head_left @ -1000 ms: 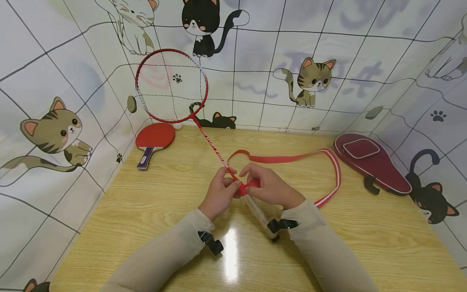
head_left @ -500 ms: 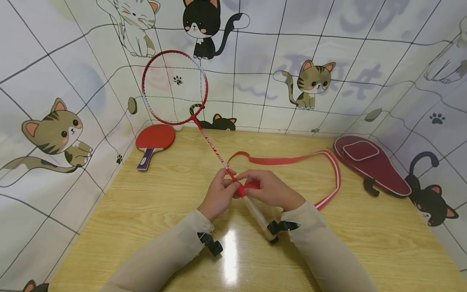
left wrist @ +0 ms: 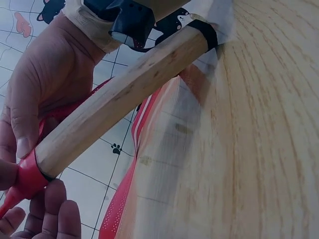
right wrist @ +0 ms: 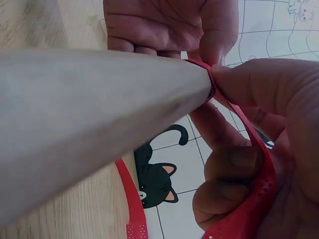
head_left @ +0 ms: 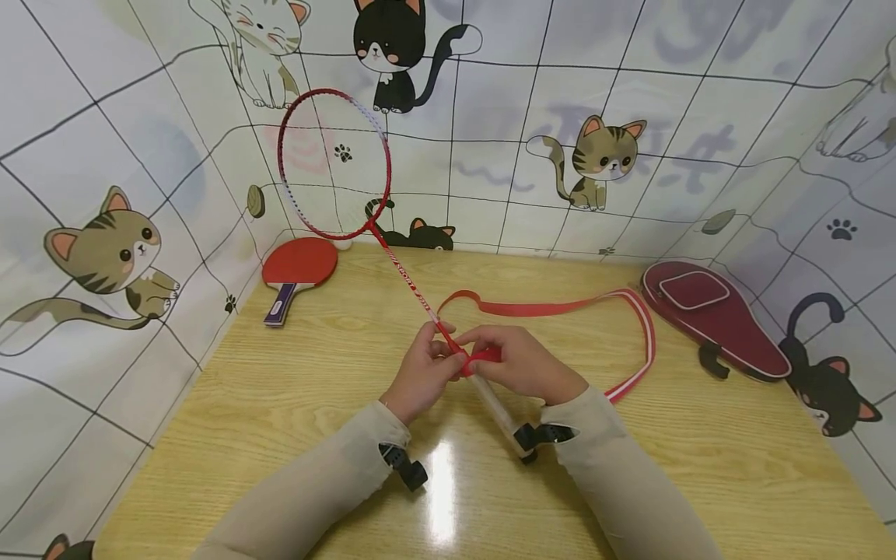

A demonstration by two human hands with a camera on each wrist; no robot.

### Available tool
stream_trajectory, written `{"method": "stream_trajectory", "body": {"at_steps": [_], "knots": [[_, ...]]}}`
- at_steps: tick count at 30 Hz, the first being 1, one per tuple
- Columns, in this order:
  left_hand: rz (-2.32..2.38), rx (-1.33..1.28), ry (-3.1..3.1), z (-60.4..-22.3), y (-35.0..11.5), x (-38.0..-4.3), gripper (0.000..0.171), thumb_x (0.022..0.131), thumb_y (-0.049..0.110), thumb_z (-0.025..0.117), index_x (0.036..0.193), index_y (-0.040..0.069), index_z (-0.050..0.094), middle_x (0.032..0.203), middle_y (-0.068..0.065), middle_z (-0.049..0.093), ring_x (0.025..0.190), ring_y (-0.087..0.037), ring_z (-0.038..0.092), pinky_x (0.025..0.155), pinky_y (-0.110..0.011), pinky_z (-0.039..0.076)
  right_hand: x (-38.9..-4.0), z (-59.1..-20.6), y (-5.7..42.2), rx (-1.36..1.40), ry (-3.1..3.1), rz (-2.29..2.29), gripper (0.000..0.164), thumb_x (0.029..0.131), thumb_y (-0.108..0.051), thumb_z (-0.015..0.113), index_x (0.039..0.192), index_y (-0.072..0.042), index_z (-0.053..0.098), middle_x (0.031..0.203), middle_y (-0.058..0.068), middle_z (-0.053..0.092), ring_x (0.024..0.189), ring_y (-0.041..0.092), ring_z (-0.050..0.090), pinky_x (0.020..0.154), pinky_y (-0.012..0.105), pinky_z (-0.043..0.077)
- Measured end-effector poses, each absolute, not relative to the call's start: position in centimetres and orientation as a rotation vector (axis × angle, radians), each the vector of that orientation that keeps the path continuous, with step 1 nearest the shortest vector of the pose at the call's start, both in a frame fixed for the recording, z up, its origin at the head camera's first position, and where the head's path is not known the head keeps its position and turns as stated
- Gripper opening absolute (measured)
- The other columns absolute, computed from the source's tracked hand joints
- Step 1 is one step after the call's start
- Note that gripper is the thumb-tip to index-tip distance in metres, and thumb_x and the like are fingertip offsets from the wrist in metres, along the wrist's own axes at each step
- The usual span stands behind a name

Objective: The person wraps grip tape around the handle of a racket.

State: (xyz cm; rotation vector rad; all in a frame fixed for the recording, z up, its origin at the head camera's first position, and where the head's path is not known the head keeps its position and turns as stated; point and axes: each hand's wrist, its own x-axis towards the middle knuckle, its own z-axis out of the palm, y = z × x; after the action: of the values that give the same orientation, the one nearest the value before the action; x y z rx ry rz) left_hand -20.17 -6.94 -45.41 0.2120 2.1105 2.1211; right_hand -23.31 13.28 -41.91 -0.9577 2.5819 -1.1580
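Note:
A badminton racket (head_left: 402, 268) with a red head and shaft slants from back left toward the front, its bare wooden handle (left wrist: 124, 94) capped in black at the butt. My left hand (head_left: 423, 369) grips it where shaft meets handle, thumb on the red wrap there. Close by, my right hand (head_left: 521, 362) pinches a strip of red grip tape (right wrist: 264, 184) that runs taut to the handle's upper end. In the right wrist view the tape passes through the curled fingers. The loose tape loops over the table behind the right hand.
At back left lies a red table tennis bat (head_left: 299, 263) with a small white ball (head_left: 343, 244) beside it. A dark red racket-shaped case (head_left: 714, 315) rests at the right. Cat-print sheeting (head_left: 490, 155) lines the wooden table (head_left: 315, 373) at back and sides.
The racket has turned a little about its shaft, so its head looks narrower. My left thumb has shifted right onto the red wrap. The right hand stays nearly in place.

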Motion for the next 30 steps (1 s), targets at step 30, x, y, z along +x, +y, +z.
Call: {"method": "stream_trajectory", "body": {"at_steps": [30], "knots": [[2.144,0.166,2.136,-45.7,-6.7,-20.3,0.037,0.097,0.000,0.059,0.131,0.010,0.046,0.092,-0.013,0.066,0.077,-0.018,0.065,0.077,-0.031,0.055,-22.7,-40.3,13.6,-0.762,2.847,-0.615,0.029,0.098,0.003,0.057,0.121,-0.011,0.068,0.099,0.007,0.076,0.077,0.019,0.064,0.069,0.033,0.054]]}}
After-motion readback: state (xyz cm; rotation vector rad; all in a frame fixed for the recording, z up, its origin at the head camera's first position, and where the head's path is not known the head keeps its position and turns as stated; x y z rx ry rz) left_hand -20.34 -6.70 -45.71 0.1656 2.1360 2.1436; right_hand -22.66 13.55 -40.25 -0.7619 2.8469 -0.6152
